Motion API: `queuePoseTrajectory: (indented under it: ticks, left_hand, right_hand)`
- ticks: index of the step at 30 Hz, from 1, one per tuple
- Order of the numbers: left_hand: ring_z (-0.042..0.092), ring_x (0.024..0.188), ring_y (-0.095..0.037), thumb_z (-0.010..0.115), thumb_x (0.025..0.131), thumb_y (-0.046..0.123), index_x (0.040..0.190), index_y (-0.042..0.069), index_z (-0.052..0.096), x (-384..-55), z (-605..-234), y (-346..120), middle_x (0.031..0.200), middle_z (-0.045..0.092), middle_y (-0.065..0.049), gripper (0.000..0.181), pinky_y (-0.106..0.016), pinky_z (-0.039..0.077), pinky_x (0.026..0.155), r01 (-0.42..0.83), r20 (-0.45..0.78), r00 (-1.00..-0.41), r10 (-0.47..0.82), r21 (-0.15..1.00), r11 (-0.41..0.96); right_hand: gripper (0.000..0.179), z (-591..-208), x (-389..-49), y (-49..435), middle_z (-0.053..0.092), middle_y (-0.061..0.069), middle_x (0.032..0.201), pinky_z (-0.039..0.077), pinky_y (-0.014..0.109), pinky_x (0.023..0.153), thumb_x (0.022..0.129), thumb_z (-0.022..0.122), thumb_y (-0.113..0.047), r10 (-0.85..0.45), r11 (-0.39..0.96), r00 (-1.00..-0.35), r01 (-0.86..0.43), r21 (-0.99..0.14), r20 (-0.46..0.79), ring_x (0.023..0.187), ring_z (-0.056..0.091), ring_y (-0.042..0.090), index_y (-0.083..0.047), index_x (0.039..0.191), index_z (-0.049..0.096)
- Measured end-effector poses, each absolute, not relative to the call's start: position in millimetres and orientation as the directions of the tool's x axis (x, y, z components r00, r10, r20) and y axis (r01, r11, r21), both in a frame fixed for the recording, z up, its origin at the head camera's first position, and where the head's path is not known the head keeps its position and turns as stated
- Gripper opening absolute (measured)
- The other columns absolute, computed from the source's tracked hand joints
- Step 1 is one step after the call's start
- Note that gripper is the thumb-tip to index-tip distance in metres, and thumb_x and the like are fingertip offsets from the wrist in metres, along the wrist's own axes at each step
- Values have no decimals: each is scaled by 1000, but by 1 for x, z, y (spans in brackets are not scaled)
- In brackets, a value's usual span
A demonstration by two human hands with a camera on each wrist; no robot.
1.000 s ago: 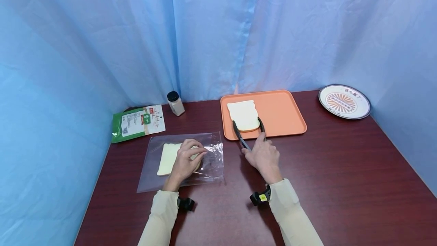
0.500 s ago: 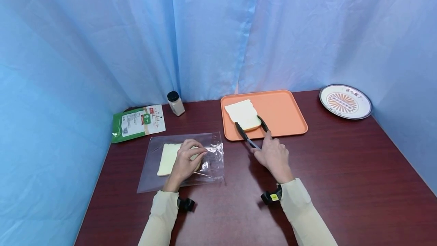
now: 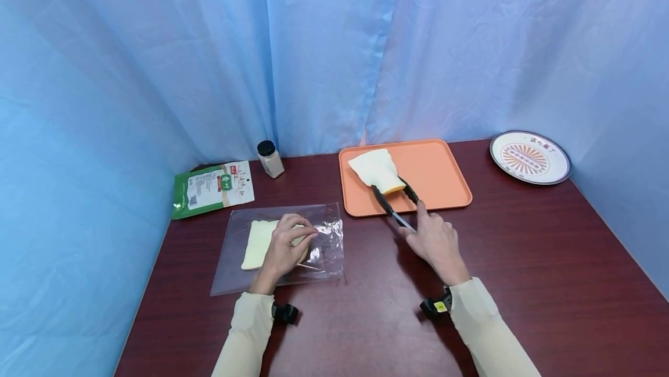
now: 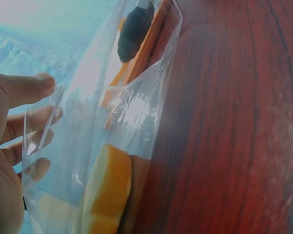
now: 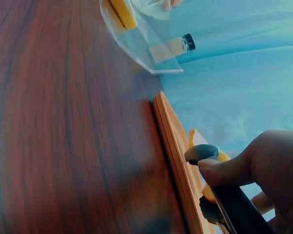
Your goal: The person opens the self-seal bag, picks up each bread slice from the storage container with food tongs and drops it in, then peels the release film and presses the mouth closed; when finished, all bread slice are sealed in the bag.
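My left hand pinches the upper film of a clear plastic bag lying on the table, holding its right-hand mouth raised. Inside the bag lies a slice of bread, partly covered by that hand in the head view; its brown crust shows in the left wrist view. My right hand grips black-tipped tongs. Their tips squeeze the near end of another bread slice, which buckles between them. This slice is over the left part of an orange tray; whether it still touches the tray I cannot tell.
A green and white packet lies behind the bag at the left. Beside it stands a black-capped jar. A patterned plate sits at the far right. Blue curtains close off the back and sides.
The right hand and tongs have moved right and slightly nearer. The tongs have closed on the tray slice, turning it and bending its near end. The left hand and bag stay put.
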State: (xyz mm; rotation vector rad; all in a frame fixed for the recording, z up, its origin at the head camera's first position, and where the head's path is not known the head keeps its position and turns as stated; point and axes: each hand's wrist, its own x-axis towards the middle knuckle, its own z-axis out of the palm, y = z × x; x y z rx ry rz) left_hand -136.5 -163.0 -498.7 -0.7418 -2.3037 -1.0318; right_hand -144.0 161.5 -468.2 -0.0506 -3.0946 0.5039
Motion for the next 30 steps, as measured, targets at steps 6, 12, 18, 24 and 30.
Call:
queuePoseTrajectory:
  ticks: [6, 12, 18, 24, 30]
  left_hand:
    - [60, 94, -26, 82, 78, 1, 84, 3, 80, -136, -499, -163, 87, 70, -8, 7, -41, 49, 85, 656, 636, -721, 273, 502, 563]
    - [60, 95, -26, 81, 79, 3, 85, 5, 80, -136, -499, -163, 87, 70, -8, 6, -42, 49, 85, 642, 617, -737, 274, 514, 570]
    - [61, 95, -27, 81, 80, 3, 84, 3, 80, -136, -500, -163, 88, 70, -9, 4, -43, 49, 85, 641, 614, -741, 272, 525, 560]
    - [60, 95, -27, 81, 79, 1, 84, 3, 80, -136, -499, -162, 87, 70, -9, 5, -42, 49, 85, 644, 616, -739, 271, 528, 554]
    - [60, 95, -27, 81, 79, 0, 84, 3, 80, -136, -498, -163, 88, 70, -9, 7, -42, 49, 85, 637, 610, -745, 270, 529, 561]
  right_hand:
    - [73, -468, -143, 183, 65, 27, 87, 50, 56, 60, 88, 71, -45, -21, 955, -1000, -22, -294, 4, 71, 63, 46, -3, 140, 43]
    - [78, -468, -140, 202, 67, 28, 96, 51, 59, 65, 87, 72, -45, -56, 957, -998, -60, -282, 23, 77, 64, 47, -5, 147, 41]
    - [75, -468, -138, 221, 66, 26, 89, 51, 57, 60, 87, 73, -45, -102, 956, -993, -113, -272, 56, 74, 65, 45, -7, 145, 44]
    - [75, -469, -133, 241, 63, 19, 77, 50, 57, 58, 86, 74, -44, -162, 948, -982, -181, -262, 94, 74, 65, 43, -8, 145, 46]
    - [77, -470, -124, 258, 59, 10, 72, 49, 51, 56, 85, 76, -43, -195, 943, -974, -219, -252, 119, 64, 61, 32, -8, 146, 46]
